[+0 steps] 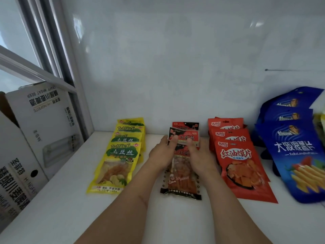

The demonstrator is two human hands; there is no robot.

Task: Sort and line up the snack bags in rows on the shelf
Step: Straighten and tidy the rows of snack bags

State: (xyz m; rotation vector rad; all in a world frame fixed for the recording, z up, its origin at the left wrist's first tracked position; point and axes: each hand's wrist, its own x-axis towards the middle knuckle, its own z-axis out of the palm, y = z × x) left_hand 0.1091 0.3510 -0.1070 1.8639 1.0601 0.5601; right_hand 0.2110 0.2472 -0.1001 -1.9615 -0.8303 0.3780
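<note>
Glossy flat red-black pouch (184,137) pinched by left hand (162,154) and right hand (199,155), thumbs on top. Overlapping yellow bags (117,161) left, orange bags (241,164) right, on smooth white shelf (70,199).

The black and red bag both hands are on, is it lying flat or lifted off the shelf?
Cannot tell for certain. Both the left hand and right hand pinch the black and red bag, overlapping its row.

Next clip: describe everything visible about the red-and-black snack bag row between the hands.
The red-and-black snack bags lie in an overlapping row on the white shelf, between the yellow row and the orange-red row. They look like glossy plastic; the front bag's clear window shows reddish strips. The left hand and right hand flank the row, thumbs on the second bag.
</note>
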